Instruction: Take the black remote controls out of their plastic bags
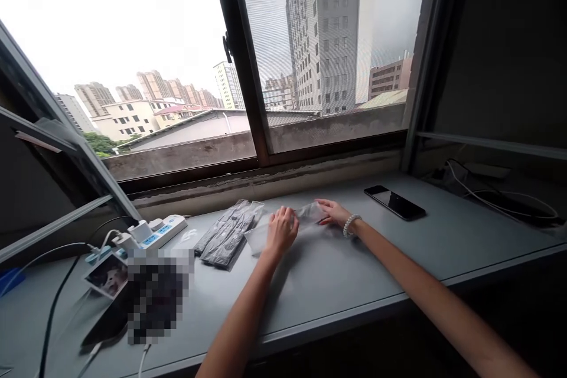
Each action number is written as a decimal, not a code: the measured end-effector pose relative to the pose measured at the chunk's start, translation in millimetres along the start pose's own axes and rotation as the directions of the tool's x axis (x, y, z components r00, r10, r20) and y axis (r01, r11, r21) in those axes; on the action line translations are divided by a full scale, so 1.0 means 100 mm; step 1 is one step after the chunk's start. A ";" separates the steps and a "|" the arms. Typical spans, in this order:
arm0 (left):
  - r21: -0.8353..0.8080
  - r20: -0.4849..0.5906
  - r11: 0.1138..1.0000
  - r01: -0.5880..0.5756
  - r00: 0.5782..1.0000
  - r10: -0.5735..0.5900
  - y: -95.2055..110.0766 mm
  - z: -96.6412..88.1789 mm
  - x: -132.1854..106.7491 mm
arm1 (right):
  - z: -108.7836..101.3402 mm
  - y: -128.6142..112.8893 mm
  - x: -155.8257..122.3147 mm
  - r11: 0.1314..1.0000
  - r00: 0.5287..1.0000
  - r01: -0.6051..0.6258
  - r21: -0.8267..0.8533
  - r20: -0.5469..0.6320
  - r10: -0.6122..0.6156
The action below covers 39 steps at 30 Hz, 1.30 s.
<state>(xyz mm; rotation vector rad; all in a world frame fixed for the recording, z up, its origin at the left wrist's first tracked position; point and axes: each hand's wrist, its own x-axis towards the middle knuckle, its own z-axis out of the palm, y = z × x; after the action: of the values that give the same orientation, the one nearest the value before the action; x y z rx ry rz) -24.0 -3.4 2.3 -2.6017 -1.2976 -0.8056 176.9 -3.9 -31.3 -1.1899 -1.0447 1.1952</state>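
Note:
A clear plastic bag (305,215) lies on the grey table (345,271) near the window. My left hand (281,231) rests on its left part with fingers curled down onto it. My right hand (333,212), with a bead bracelet on the wrist, holds the bag's right end with fingers closed on the plastic. Just left of the bag lies a small pile of dark grey packets (228,233) in clear wrapping.
A black phone (394,202) lies flat at the right back of the table. A white power strip (153,233) with plugs and cables sits at the left, with a blurred dark object (153,301) in front. More cables (505,198) lie at the far right. The window frame (248,71) rises behind.

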 end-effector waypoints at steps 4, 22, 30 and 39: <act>0.032 0.104 0.999 0.031 0.994 -0.034 0.04 -0.02 0.01 | -0.06 -0.09 0.00 0.993 0.989 0.028 -0.118 -0.141 -0.044; -0.042 -0.180 0.895 0.443 0.878 -0.443 -0.41 -0.02 0.05 | -0.28 -0.16 0.02 0.922 0.858 0.207 -0.328 -0.392 -0.332; 0.243 -0.037 0.785 0.569 0.815 -0.579 -0.59 0.00 -0.02 | -0.54 -0.08 0.05 0.901 0.748 -0.115 -0.419 -0.633 -0.198; 0.353 -0.036 0.662 0.661 0.717 -0.696 -0.69 -0.09 -0.03 | -0.48 -0.15 -0.06 0.787 0.632 -0.056 -0.614 -0.632 -0.448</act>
<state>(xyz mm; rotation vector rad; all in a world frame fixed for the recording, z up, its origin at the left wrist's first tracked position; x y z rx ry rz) -82.7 34.7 0.2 -1.8684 -2.2697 -0.4405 225.7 -14.4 -20.9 -1.7762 -0.8525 0.0564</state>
